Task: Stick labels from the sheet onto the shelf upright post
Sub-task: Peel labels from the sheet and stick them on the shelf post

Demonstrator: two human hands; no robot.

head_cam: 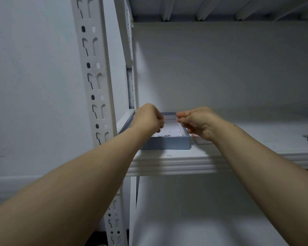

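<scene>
Left hand (147, 119) and right hand (197, 122) pinch a thin white label sheet (170, 118) above a shallow blue box (167, 143) — likely to peel one.

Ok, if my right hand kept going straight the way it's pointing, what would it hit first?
Probably your left hand: the right hand points left across the blue box, and only a small gap separates them. Depth is unclear, so it might pass behind and reach the back wall.
</scene>
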